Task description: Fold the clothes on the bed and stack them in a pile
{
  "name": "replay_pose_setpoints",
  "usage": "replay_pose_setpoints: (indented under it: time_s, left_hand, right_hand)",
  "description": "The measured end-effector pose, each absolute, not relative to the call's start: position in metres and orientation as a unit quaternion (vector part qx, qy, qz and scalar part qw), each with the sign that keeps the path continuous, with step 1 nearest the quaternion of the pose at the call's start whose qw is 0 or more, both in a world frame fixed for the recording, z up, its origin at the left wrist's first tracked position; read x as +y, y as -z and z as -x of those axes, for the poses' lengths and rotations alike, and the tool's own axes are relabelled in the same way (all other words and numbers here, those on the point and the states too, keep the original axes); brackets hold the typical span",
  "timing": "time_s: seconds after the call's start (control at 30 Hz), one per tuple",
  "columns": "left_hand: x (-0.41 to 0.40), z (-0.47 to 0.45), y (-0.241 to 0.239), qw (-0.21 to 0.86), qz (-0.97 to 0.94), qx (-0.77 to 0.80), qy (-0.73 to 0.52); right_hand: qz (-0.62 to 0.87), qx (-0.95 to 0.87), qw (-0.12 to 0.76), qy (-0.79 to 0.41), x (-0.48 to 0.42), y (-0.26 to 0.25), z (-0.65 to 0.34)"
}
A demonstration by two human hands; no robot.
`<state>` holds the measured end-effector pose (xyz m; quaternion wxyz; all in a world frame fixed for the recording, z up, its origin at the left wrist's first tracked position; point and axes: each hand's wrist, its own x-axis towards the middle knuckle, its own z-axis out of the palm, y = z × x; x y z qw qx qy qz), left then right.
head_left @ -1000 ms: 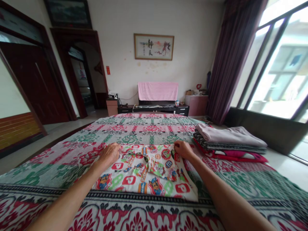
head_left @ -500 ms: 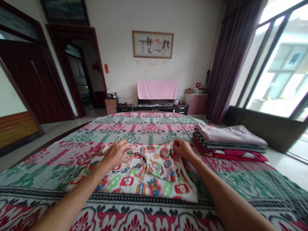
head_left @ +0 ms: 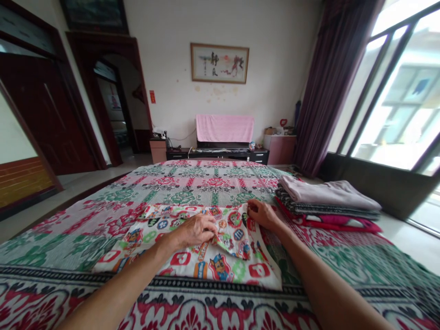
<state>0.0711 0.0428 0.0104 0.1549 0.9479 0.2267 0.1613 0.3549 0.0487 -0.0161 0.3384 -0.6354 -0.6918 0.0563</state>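
Observation:
A white child's garment with cartoon dog prints [head_left: 192, 250] lies spread on the bed in front of me. My left hand [head_left: 195, 230] rests on its middle, fingers curled and pinching a folded flap of the cloth. At the garment's far right corner, my right hand [head_left: 261, 213] pinches the edge of the fabric. Both forearms reach in from the lower edge of the view.
The bed carries a red, green and white floral cover [head_left: 192, 183]. A pile of folded clothes [head_left: 326, 201] sits at the right side of the bed. Beyond the bed stand a low dark TV cabinet [head_left: 220, 155] with a pink cloth [head_left: 225, 128] over it, a dark wooden door [head_left: 51, 119] at left and a large window [head_left: 398, 105] at right.
My left hand has slid right from the garment's far left corner to its middle, and the left part of the garment now lies unfolded and spread. The right hand has stayed put.

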Motion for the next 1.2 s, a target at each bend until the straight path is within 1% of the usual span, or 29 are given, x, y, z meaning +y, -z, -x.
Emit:
replay_pose_setpoints:
  time_s: [0.07, 0.13, 0.2, 0.27, 0.4, 0.5, 0.57, 0.63, 0.7, 0.77, 0.83, 0.9, 1.03, 1.1, 1.2]
  left_hand:
    - [0.049, -0.076, -0.01, 0.189, -0.92, 0.29, -0.186]
    - [0.06, -0.082, -0.008, 0.214, -0.864, 0.389, -0.237]
    - [0.075, -0.089, -0.006, 0.222, -0.794, 0.482, -0.296]
    - [0.09, -0.094, -0.003, 0.218, -0.735, 0.553, -0.326]
    - [0.106, -0.099, -0.001, 0.154, -0.694, 0.65, -0.269]
    - [0.105, -0.098, -0.002, 0.105, -0.719, 0.639, -0.25]
    - [0.102, -0.097, -0.003, 0.069, -0.782, 0.565, -0.255]
    - [0.098, -0.095, -0.002, 0.043, -0.855, 0.458, -0.24]
    - [0.096, -0.095, -0.001, 0.043, -0.9, 0.379, -0.211]
    - [0.096, -0.096, 0.0, 0.049, -0.915, 0.352, -0.19]
    - [0.098, -0.099, 0.001, 0.056, -0.905, 0.377, -0.187]
    - [0.101, -0.104, 0.0, 0.052, -0.869, 0.449, -0.2]
    - [0.104, -0.112, -0.002, 0.012, -0.788, 0.578, -0.214]
    - [0.103, -0.113, -0.003, -0.01, -0.772, 0.596, -0.221]
    - [0.097, -0.108, -0.006, -0.05, -0.769, 0.581, -0.26]
  right_hand:
    - [0.636, -0.694, 0.337, -0.038, 0.051, 0.019, -0.355]
    - [0.637, -0.69, 0.343, -0.027, 0.052, 0.022, -0.355]
    - [0.632, -0.69, 0.353, -0.027, 0.052, 0.024, -0.356]
    - [0.625, -0.692, 0.36, -0.027, 0.052, 0.025, -0.356]
    - [0.611, -0.691, 0.386, -0.024, 0.052, 0.03, -0.356]
    - [0.598, -0.691, 0.406, 0.0, 0.053, 0.034, -0.356]
    - [0.594, -0.694, 0.405, 0.024, 0.054, 0.036, -0.357]
    - [0.588, -0.699, 0.404, 0.039, 0.055, 0.037, -0.356]
    - [0.571, -0.714, 0.404, 0.037, 0.054, 0.036, -0.355]
    - [0.545, -0.738, 0.398, 0.024, 0.054, 0.035, -0.355]
    - [0.535, -0.754, 0.381, 0.015, 0.054, 0.034, -0.354]
    - [0.552, -0.755, 0.353, 0.02, 0.053, 0.033, -0.354]
    - [0.589, -0.752, 0.294, 0.038, 0.05, 0.032, -0.353]
    - [0.595, -0.754, 0.277, 0.041, 0.049, 0.031, -0.351]
    - [0.606, -0.75, 0.264, 0.041, 0.049, 0.029, -0.35]
